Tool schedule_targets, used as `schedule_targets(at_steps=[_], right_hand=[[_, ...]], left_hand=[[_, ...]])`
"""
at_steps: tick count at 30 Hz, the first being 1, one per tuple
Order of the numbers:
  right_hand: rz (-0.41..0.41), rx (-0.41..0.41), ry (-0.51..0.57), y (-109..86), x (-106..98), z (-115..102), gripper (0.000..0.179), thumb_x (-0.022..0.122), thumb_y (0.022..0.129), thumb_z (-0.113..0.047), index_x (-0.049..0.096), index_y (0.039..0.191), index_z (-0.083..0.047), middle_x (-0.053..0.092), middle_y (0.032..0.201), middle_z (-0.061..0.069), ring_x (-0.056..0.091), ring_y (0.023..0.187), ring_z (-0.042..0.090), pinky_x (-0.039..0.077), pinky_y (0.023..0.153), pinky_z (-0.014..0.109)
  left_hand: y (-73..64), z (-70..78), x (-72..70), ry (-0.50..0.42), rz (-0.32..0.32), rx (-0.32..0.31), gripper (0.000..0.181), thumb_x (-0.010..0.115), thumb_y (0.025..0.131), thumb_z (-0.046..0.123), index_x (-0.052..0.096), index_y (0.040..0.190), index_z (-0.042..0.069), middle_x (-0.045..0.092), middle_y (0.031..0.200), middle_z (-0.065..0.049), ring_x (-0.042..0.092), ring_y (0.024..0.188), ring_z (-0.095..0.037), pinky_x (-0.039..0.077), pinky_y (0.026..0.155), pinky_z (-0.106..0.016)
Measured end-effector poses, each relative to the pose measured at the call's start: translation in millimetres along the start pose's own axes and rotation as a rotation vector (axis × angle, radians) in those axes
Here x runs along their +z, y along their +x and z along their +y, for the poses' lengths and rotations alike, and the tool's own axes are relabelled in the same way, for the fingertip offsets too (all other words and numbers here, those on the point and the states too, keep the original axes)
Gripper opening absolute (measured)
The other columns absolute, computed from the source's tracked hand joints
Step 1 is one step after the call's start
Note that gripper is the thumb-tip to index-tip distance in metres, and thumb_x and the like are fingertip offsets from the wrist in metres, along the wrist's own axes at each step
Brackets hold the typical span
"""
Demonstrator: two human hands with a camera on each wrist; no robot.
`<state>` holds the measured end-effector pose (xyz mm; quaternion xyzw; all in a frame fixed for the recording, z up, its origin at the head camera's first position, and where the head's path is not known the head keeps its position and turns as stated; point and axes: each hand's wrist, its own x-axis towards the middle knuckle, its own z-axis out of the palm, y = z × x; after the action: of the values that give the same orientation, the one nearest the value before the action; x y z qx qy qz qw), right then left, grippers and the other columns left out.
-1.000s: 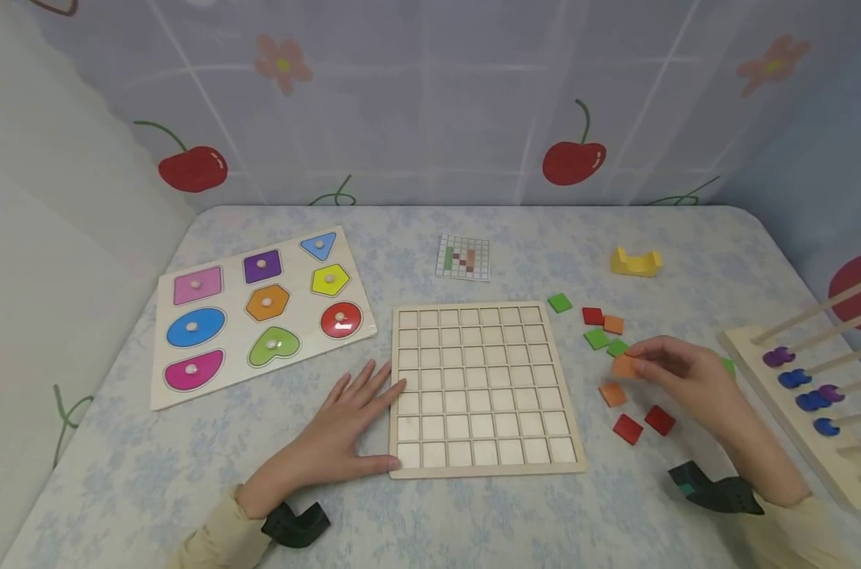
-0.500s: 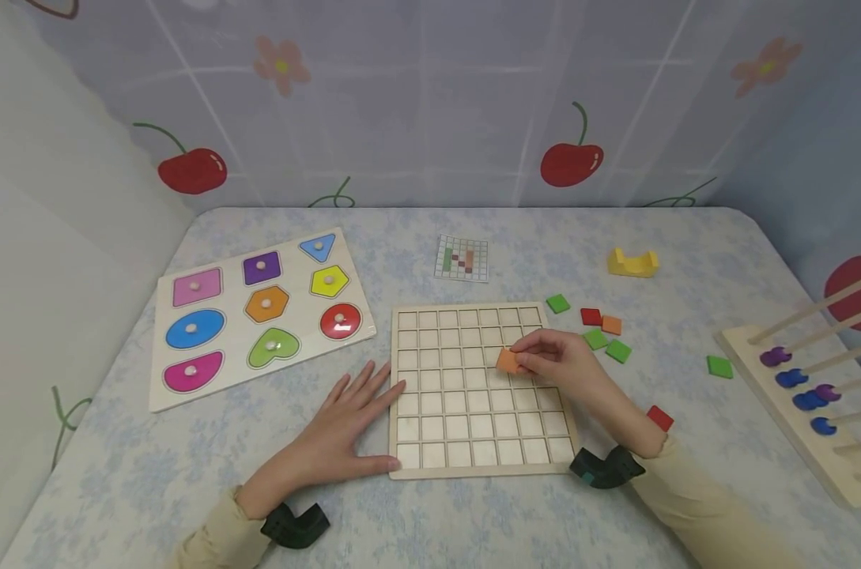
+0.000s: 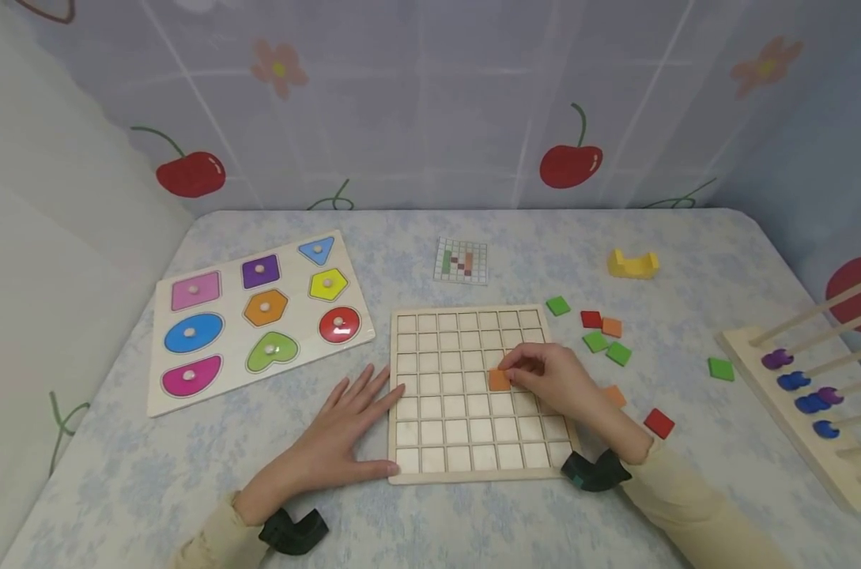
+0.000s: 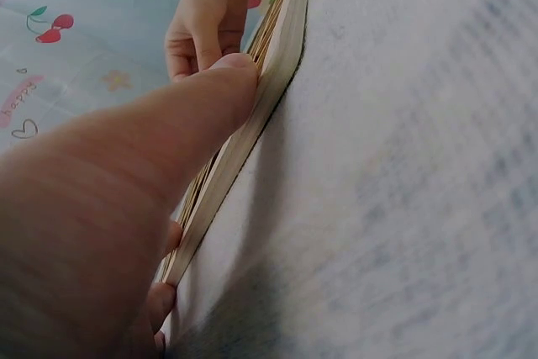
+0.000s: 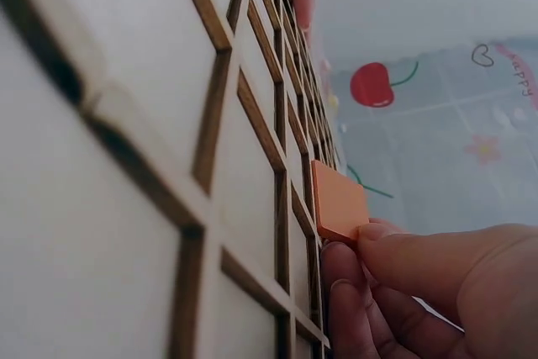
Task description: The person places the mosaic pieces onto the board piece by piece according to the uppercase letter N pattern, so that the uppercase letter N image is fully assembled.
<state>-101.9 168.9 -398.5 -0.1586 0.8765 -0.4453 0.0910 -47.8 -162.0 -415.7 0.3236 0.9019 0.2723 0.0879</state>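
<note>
A wooden grid board (image 3: 483, 478) with square cells lies flat on the table. Between thumb and fingers, my right hand (image 3: 554, 379) pinches an orange square tile (image 3: 499, 380) right at a cell right of the board's middle. The right wrist view has this orange tile (image 5: 340, 201) tilted, close over the grid. My left hand (image 3: 341, 431) lies spread at the board's left edge, its thumb and fingertips on the frame. In the left wrist view the left thumb (image 4: 202, 98) presses the board's rim.
Several green tiles (image 3: 595, 341), red tiles (image 3: 659, 423) and orange tiles (image 3: 612, 327) lie right of the board. Behind it is a small printed pattern card (image 3: 461, 261). A shape puzzle (image 3: 224, 273) lies left, a yellow block (image 3: 632, 265) back right, a pegged wooden rack (image 3: 793, 411) far right.
My right hand has picked the orange tile from the loose pile and carried it left over the board, then lowered it toward a cell. My left hand has stayed in place.
</note>
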Motion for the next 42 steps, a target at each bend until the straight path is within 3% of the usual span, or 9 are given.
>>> schedule_targets(at_steps=[13, 18, 24, 29, 33, 38, 42], right_hand=[[0.043, -0.118, -0.126, -2.6, 1.4, 0.2, 0.012, 0.069, 0.084, -0.004, 0.073, 0.091, -0.013, 0.06, 0.086, -0.007, 0.057, 0.075, 0.01, 0.048, 0.065, 0.028], [0.028, -0.1, -0.124, -5.0, -2.6, -1.8, 0.014, 0.069, 0.085, -0.006, 0.073, 0.097, -0.011, 0.063, 0.091, -0.006, 0.057, 0.079, 0.01, 0.049, 0.069, 0.028], [0.038, 0.0, -0.042, -19.7, -34.7, 2.6, 0.018, 0.066, 0.088, -0.008, 0.069, 0.105, -0.005, 0.064, 0.103, 0.004, 0.06, 0.09, 0.018, 0.051, 0.076, 0.03], [0.07, 0.067, -0.075, -41.1, -68.3, 26.4, 0.023, 0.065, 0.089, -0.01, 0.067, 0.11, -0.003, 0.063, 0.107, 0.01, 0.061, 0.089, 0.02, 0.051, 0.073, 0.025], [0.05, 0.099, -0.134, -59.8, -84.4, 46.4, 0.025, 0.067, 0.087, -0.01, 0.066, 0.111, -0.002, 0.062, 0.107, 0.011, 0.059, 0.088, 0.017, 0.05, 0.071, 0.023], [0.007, 0.004, -0.171, -73.2, -89.6, 61.6, 0.026, 0.072, 0.082, -0.008, 0.068, 0.107, -0.006, 0.058, 0.092, 0.002, 0.049, 0.078, 0.011, 0.043, 0.061, 0.022], [0.0, -0.074, -0.167, -74.4, -86.5, 65.8, 0.028, 0.075, 0.078, -0.007, 0.069, 0.105, -0.01, 0.053, 0.089, -0.002, 0.042, 0.074, 0.011, 0.037, 0.056, 0.025]], left_hand=[[-0.4, -0.2, 1.2, 0.002, 0.007, 0.007, 0.091, 0.065, 0.078, 0.06, 0.029, 0.149, 0.016, 0.011, 0.155, -0.006, 0.001, 0.14, -0.027, 0.001, 0.107, -0.051], [-1.4, 0.2, 1.0, 0.003, 0.01, 0.013, 0.091, 0.065, 0.078, 0.059, 0.029, 0.149, 0.015, 0.011, 0.155, -0.007, 0.002, 0.14, -0.028, 0.002, 0.107, -0.052], [-0.5, -0.4, 1.2, 0.013, 0.011, 0.01, 0.091, 0.064, 0.078, 0.06, 0.028, 0.149, 0.016, 0.01, 0.155, -0.006, 0.001, 0.14, -0.027, 0.001, 0.107, -0.052], [-0.2, -1.7, 2.0, 0.008, 0.009, 0.009, 0.091, 0.064, 0.078, 0.059, 0.028, 0.149, 0.016, 0.01, 0.155, -0.006, 0.0, 0.14, -0.026, 0.001, 0.107, -0.051], [0.1, -2.1, 2.6, 0.01, 0.014, 0.015, 0.091, 0.065, 0.078, 0.059, 0.028, 0.149, 0.015, 0.011, 0.155, -0.007, 0.001, 0.14, -0.027, 0.001, 0.107, -0.051], [-0.1, -0.6, 1.6, -0.002, 0.008, 0.006, 0.091, 0.065, 0.078, 0.059, 0.028, 0.149, 0.015, 0.01, 0.155, -0.006, 0.0, 0.14, -0.026, 0.0, 0.108, -0.05], [-0.2, -0.1, 1.0, 0.003, 0.004, 0.001, 0.091, 0.065, 0.078, 0.059, 0.028, 0.149, 0.015, 0.01, 0.155, -0.006, 0.0, 0.14, -0.025, 0.0, 0.108, -0.05]])
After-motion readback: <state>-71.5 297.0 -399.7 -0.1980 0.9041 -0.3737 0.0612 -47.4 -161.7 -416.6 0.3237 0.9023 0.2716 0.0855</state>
